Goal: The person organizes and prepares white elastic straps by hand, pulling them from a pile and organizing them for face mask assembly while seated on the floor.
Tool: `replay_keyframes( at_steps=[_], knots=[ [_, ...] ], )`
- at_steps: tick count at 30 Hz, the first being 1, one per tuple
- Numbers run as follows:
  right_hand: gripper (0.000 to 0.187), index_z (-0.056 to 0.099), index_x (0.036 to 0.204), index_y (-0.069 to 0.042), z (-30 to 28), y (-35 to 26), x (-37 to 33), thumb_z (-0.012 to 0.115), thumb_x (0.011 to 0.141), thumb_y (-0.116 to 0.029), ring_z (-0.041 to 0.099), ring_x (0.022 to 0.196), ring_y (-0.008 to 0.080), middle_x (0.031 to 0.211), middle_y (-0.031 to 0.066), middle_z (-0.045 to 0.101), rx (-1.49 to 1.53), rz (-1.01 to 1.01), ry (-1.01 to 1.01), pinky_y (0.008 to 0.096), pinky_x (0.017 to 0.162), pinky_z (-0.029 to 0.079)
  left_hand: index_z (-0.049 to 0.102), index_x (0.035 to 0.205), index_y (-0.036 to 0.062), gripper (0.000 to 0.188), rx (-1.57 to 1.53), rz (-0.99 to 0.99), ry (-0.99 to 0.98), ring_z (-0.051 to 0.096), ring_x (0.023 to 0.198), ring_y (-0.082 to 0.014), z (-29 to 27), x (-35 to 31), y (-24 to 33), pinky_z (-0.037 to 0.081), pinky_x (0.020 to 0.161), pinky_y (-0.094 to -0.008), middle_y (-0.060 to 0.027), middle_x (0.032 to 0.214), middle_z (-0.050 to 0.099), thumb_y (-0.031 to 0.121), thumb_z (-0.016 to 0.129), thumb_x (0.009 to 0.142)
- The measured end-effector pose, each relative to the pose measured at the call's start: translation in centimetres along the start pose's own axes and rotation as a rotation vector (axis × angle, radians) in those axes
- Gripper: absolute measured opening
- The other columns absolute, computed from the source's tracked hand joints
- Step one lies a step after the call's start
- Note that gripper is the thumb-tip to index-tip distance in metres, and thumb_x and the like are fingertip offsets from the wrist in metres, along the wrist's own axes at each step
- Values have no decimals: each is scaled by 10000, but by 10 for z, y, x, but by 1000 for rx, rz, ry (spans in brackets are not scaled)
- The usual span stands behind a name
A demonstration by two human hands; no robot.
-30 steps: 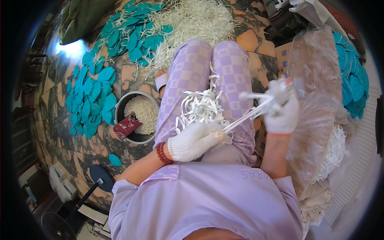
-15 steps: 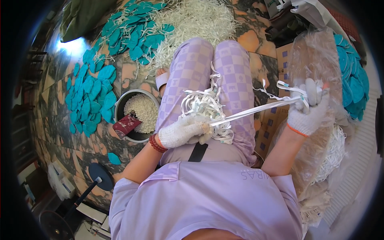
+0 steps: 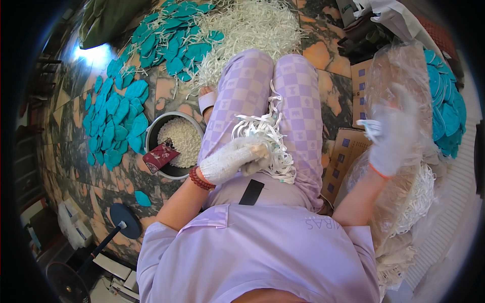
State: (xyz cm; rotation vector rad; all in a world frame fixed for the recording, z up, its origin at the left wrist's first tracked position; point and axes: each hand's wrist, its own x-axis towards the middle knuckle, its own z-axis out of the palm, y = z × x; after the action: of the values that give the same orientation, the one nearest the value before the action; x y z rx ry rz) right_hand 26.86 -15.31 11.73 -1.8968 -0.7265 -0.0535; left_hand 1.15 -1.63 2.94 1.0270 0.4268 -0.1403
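My left hand [image 3: 236, 160], in a white knit glove with a red bead bracelet at the wrist, is closed beside a heap of white strips [image 3: 275, 146] on my lap. What its curled fingers hold, if anything, cannot be made out. My right hand [image 3: 394, 134], gloved in white with an orange cuff edge, is raised at the right above a clear plastic bag [image 3: 394, 70] and smeared by motion. A short bunch of white strips [image 3: 373, 129] sticks out from its inner side. No strip is stretched between my two hands.
Teal leaf-shaped pieces [image 3: 113, 118] lie piled on the marbled floor at left. Loose white strips [image 3: 247, 30] heap beyond my knees. A pot [image 3: 150, 132] holds white pellets and a dark red packet [image 3: 161, 156]. Cardboard [image 3: 346, 156] and more teal pieces [image 3: 444, 106] are right.
The strips that were stretched taut between my hands no longer span them. My right hand has swung slightly up and blurred, while my left has stayed near the lap heap.
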Motion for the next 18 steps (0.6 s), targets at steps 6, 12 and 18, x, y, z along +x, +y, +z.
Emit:
replay_keyframes(
  at_steps=[6,12,18],
  knots=[
    [341,657,1165,-138,93,39,-38,619,828,-99,658,663,266,908,85,709,-234,-603,-621,369,613,527,522,781,93,334,9,100,143,322,545,-49,-6,-3,6,228,485,-225,53,648,405,341,468,997],
    [139,710,949,-132,110,34,-42,632,837,-156,688,806,259,910,86,707,-760,-591,-821,355,664,534,613,959,49,253,77,47,372,303,557,-36,-2,-1,23,231,495,-224,69,661,378,287,530,977],
    [159,664,997,-116,76,8,-48,647,843,-82,675,707,259,795,78,671,-80,-273,-717,355,649,528,641,1145,38,322,485,323,430,391,628,-57,8,24,39,340,558,-234,57,730,444,137,700,844]
  ],
)
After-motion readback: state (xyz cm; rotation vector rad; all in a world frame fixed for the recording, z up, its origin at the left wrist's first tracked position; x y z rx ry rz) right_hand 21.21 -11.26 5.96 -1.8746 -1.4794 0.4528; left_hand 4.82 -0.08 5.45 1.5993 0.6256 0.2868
